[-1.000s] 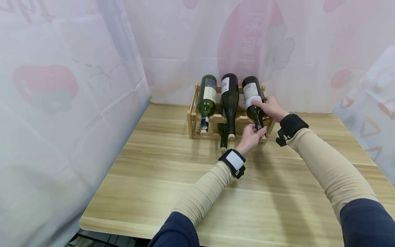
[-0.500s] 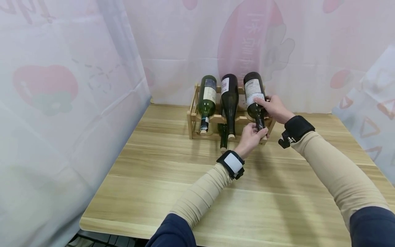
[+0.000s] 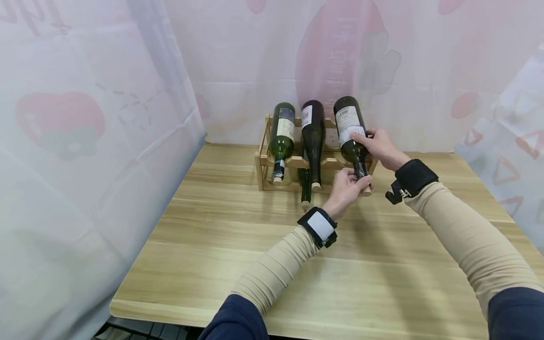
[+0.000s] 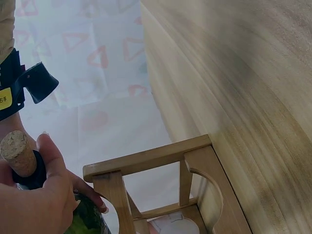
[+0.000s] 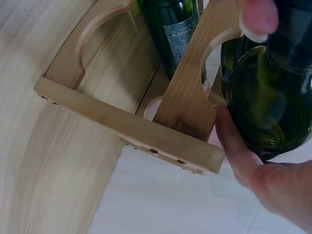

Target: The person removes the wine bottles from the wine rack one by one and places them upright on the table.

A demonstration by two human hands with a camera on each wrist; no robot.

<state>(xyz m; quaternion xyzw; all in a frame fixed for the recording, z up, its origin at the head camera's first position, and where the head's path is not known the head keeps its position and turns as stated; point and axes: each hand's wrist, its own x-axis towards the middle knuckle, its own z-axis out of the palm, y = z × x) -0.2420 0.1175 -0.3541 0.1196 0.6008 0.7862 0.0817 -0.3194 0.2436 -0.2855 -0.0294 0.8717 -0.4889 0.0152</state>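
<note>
Both hands hold a dark wine bottle (image 3: 349,123) at the right end of the small wooden wine rack (image 3: 259,172). My left hand (image 3: 343,192) pinches its neck, just behind the cork (image 4: 18,155). Around the body lies my right hand (image 3: 382,148), thumb across the white label. In the right wrist view the bottle's green glass (image 5: 270,105) sits close to the rack's scalloped rail (image 5: 187,80); whether they touch I cannot tell. Beside it on the top tier lie a black bottle (image 3: 313,137) and a green bottle (image 3: 282,144), necks facing me.
Below the top tier, another bottle's neck (image 3: 306,189) sticks out of the rack. The rack stands near the back of a wood-grain table (image 3: 204,255). A printed pale curtain (image 3: 238,61) hangs behind and along the sides.
The held bottle's base has risen and its neck has come slightly forward and to the right, past the rack's front. Both hands have kept their hold. The other bottles lie as before.
</note>
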